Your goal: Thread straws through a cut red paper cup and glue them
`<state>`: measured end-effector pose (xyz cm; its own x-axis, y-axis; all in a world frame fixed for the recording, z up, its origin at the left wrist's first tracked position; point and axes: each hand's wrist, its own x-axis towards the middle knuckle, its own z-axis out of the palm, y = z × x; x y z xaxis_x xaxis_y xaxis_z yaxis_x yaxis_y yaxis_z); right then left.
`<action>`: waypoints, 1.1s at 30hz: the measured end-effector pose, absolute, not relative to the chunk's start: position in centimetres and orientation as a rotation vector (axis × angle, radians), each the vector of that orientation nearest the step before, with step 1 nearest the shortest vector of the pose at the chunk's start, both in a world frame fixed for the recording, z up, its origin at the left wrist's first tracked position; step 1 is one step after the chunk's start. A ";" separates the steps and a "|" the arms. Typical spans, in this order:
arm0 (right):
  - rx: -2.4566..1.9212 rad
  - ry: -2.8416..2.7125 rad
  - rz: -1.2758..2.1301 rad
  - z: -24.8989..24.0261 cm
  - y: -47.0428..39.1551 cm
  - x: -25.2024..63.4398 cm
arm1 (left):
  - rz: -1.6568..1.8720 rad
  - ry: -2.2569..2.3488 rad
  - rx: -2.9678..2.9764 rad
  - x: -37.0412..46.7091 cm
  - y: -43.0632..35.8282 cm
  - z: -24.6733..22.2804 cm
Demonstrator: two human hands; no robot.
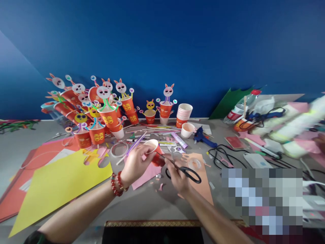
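Observation:
My left hand point(137, 162), with red bead bracelets at its wrist, is closed round the rim of a red paper cup point(157, 160). The cup is tilted, its white inside partly showing. My right hand point(179, 177) grips black-handled scissors point(191, 173), whose blades point left against the cup's side. Whether the blades cut into the wall I cannot make out. Under the hands lie a pink paper sheet point(147, 177), an orange paper sheet point(203, 189) with cut-outs, and small scraps. A purple pipe cleaner or stick point(138, 140) lies beside my left hand.
Many decorated cups point(108, 117) with paper animal faces crowd the left back. Behind my hands stand a cup stack point(184, 113) and a loose cup point(188, 130). A blue glue gun point(201, 136), black cables and a bottle point(237, 112) are rightward. Yellow paper point(61, 183) lies left.

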<state>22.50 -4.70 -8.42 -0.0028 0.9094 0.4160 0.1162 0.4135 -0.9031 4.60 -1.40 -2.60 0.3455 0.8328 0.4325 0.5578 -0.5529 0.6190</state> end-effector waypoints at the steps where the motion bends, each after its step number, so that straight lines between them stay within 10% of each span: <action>1: -0.972 -1.462 0.769 -8.5 -4.7 22.6 | 1.020 1.216 2.179 4.6 -1.4 -2.6; 33: -0.840 -1.166 1.080 -7.1 -4.8 22.2 | 1.171 1.069 1.965 5.1 -2.1 -2.8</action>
